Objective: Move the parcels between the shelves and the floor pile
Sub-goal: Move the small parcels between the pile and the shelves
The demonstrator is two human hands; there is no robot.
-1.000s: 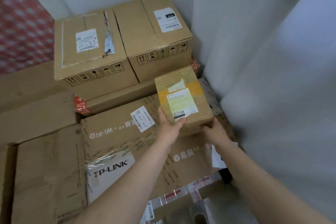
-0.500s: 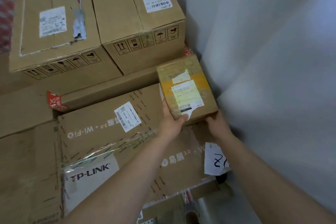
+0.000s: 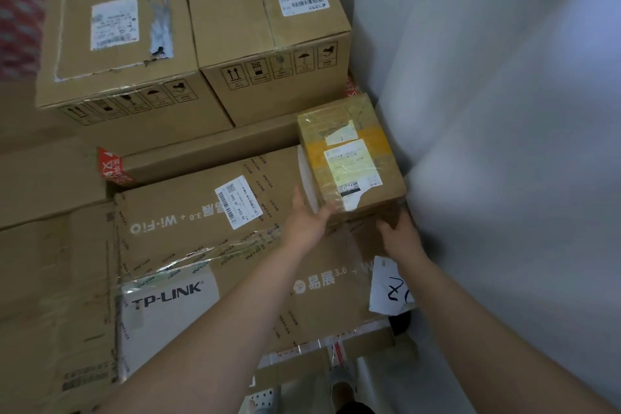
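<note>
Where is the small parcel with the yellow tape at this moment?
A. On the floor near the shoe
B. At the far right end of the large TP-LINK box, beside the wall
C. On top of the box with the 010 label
B: the small parcel is over the far right end of the TP-LINK box, close to the white wall, with the left hand and right hand at its near edge.

White wall (image 3: 504, 94) at right; red patterned surface (image 3: 18, 10) top left
</note>
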